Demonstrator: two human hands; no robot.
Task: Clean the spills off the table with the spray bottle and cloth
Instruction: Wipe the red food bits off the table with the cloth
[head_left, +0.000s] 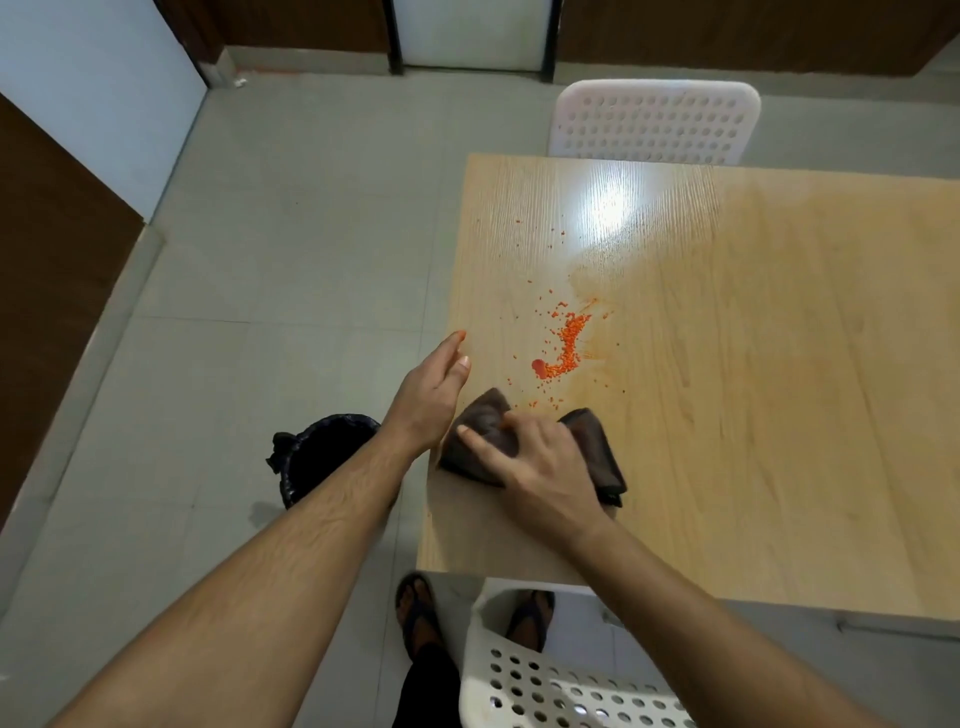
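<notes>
1. A wooden table (753, 415) fills the right side of the view, its left edge running from the far left corner down to the near left corner.
2. The spill (566, 343), a heap of small orange grains with a red blot at its near end, lies on the table near the left edge, about midway along it; loose grains scatter from it toward the far edge and toward the near edge.
3. A dark brown cloth (483, 441), folded and bunched, lies on the table just nearer than the spill, close to the left edge.
4. The right hand (540, 467) rests on top of the cloth, its fingers spread and slightly bent, pressing down on the fabric; whether any finger pinches a fold cannot be told.
5. The left hand (431, 395) is held at the table's left edge, just beside the cloth, palm turned toward the spill, fingers straight and together, gripping nothing.
6. A bin lined with a black bag (322, 457) stands on the tiled floor beside the left edge, under the left forearm.
7. A white perforated chair (654, 122) stands at the far edge of the table; a second white chair (545, 686) stands at the near edge.
8. The spray bottle does not show in the view.
</notes>
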